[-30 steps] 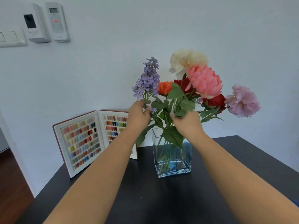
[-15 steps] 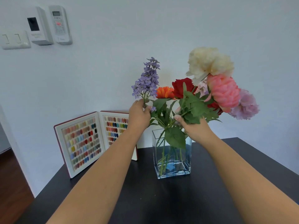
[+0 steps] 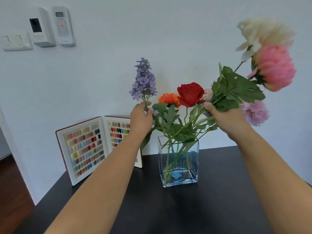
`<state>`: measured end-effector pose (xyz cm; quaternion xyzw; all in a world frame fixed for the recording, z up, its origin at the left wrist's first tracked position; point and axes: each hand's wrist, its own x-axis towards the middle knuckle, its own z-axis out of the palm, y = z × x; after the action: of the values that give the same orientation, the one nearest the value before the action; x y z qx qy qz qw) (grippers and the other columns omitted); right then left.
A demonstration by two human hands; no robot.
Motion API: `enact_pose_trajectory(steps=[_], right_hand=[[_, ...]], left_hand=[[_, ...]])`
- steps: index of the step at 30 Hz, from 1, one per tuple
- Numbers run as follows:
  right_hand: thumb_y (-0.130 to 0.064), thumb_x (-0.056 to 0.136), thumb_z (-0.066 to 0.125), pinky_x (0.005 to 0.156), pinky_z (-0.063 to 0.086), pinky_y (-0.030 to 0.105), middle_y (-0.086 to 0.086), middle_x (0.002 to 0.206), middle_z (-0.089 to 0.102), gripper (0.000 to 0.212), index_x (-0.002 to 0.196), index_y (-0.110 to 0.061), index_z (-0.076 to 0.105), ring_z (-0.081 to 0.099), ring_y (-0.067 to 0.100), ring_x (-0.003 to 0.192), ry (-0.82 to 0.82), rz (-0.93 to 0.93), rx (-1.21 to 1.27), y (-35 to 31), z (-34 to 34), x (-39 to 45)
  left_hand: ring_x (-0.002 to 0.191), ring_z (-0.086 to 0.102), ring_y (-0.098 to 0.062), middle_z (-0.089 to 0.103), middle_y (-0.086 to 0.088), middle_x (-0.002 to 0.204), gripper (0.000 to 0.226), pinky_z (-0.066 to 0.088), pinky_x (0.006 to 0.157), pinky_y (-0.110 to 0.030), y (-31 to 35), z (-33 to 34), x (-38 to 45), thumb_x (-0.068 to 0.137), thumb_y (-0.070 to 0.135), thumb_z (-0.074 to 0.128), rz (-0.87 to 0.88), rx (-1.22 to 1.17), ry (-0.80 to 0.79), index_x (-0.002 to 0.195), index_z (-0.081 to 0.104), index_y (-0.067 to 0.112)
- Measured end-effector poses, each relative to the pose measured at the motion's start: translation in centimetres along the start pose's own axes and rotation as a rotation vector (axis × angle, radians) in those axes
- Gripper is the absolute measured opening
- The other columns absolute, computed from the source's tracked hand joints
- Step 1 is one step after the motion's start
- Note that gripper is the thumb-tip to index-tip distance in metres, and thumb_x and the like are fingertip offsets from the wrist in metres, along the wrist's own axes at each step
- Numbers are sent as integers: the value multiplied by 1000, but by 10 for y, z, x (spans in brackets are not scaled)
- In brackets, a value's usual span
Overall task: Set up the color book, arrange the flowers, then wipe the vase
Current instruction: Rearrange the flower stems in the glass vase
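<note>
Glass vase point(image 3: 179, 166), bench point(image 3: 211, 208): left hand point(image 3: 141, 118) pinches lilac stem point(image 3: 144, 81); right hand point(image 3: 226, 120) grips leaning stems point(image 3: 189, 124), apparently spreading the bunch.

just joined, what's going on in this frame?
A person is arranging artificial flowers in a clear glass vase on a dark table. The left hand pinches the purple lilac stem. The right hand grips a bunch of stems carrying the cream flower and pink flower, tilted out to the right. The red rose stands in the vase. The color book stands open against the wall.
</note>
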<state>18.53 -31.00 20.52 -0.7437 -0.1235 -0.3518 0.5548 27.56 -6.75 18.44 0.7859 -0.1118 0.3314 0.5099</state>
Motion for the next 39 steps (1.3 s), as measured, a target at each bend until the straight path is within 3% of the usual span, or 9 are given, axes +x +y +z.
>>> enact_pose_trajectory(steps=[5, 8, 11, 14, 17, 23, 29, 33, 39], right_hand=[[-18, 90, 63, 66, 55, 27, 6, 84, 70, 4, 90, -22, 63, 68, 10, 68, -11, 7, -49, -6, -9, 10], [-18, 89, 64, 57, 53, 17, 0, 80, 69, 13, 82, -29, 61, 66, -1, 58, 14, -15, -103, -8, -12, 14], [-19, 89, 63, 60, 53, 16, 1, 82, 70, 9, 83, -26, 61, 66, 0, 61, 16, -39, -214, -11, -2, 15], [-13, 87, 62, 83, 54, 37, 5, 88, 69, 6, 88, -18, 65, 68, 21, 83, -25, -95, -308, -16, 16, 15], [-10, 85, 61, 83, 52, 48, 9, 84, 67, 4, 81, -9, 63, 64, 31, 84, -126, -74, -287, -18, 34, 17], [-15, 85, 63, 78, 55, 45, 12, 85, 70, 4, 87, -12, 64, 69, 28, 78, -177, 10, -298, -13, 56, 24], [-13, 84, 61, 61, 46, 27, 15, 79, 67, 10, 87, -4, 63, 64, 27, 75, -230, -1, -515, 3, 71, 19], [-15, 84, 60, 61, 40, 25, 8, 80, 61, 16, 96, -5, 61, 55, 23, 73, -273, 31, -578, 17, 82, 14], [-19, 86, 58, 56, 37, 24, 6, 77, 55, 15, 94, -6, 57, 50, 23, 69, -268, 101, -579, 33, 100, 3]], left_hand=[[68, 68, -21, 54, -7, 107, 26, 58, 62, -25, 3, -13, 4, 98, 11, 52, 64, 1, 47, 122, 59, 15], [75, 68, -22, 54, -7, 107, 27, 54, 57, -16, 5, -19, 5, 98, 11, 52, 92, 6, 57, 123, 59, 15], [86, 66, -26, 52, -3, 105, 29, 59, 64, -26, 10, -23, 8, 98, 12, 51, 103, 0, 22, 126, 58, 17], [77, 66, -21, 51, 0, 102, 31, 57, 55, -22, 19, -26, 10, 98, 14, 50, 143, -21, -20, 128, 57, 17], [81, 65, -23, 50, 5, 98, 31, 59, 54, -28, 30, -27, 10, 98, 17, 52, 184, -26, -74, 129, 57, 18], [88, 65, -26, 51, 2, 110, 27, 60, 59, -28, 29, -18, 4, 98, 19, 55, 113, -79, -152, 125, 60, 19], [80, 66, -31, 59, -2, 94, 25, 58, 74, -45, 25, -8, 3, 94, 23, 59, 160, 30, -152, 118, 64, 26], [76, 64, -22, 62, 8, 81, 25, 54, 79, -43, 28, -2, 0, 92, 27, 60, 221, 120, -112, 116, 67, 29], [79, 67, -30, 63, -2, 84, 25, 56, 78, -47, 27, -6, 3, 92, 18, 60, 173, 79, -144, 115, 66, 23]])
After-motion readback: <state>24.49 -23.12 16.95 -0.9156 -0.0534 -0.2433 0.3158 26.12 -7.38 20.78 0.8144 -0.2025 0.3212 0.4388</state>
